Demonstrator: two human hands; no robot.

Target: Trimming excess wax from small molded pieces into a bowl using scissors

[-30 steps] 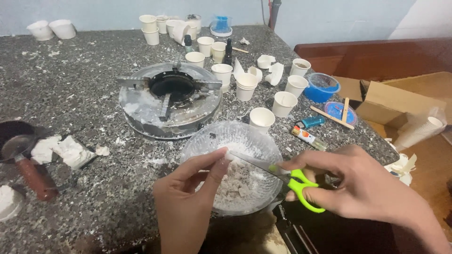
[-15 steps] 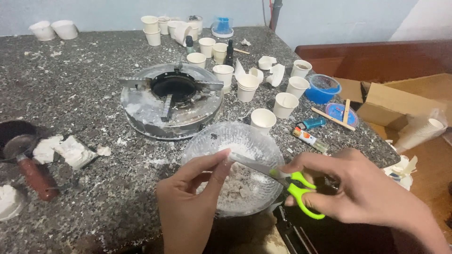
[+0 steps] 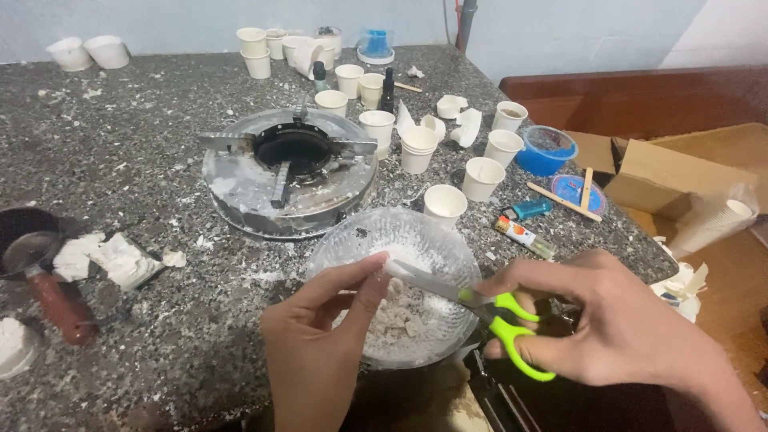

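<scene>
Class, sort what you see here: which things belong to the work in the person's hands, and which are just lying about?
In use:
left hand, pinching a small white piece
right hand, holding green-handled scissors
clear bowl of whitish chunks, beneath them

Lying about:
round metal burner
paper cups
blue tub
lighter
wooden sticks
cardboard box

Bowl (image 3: 344, 248) set on counter (image 3: 120, 160) before burner (image 3: 290, 168); cups (image 3: 445, 202) ranged behind and right; ladle (image 3: 40, 272) at left.
</scene>
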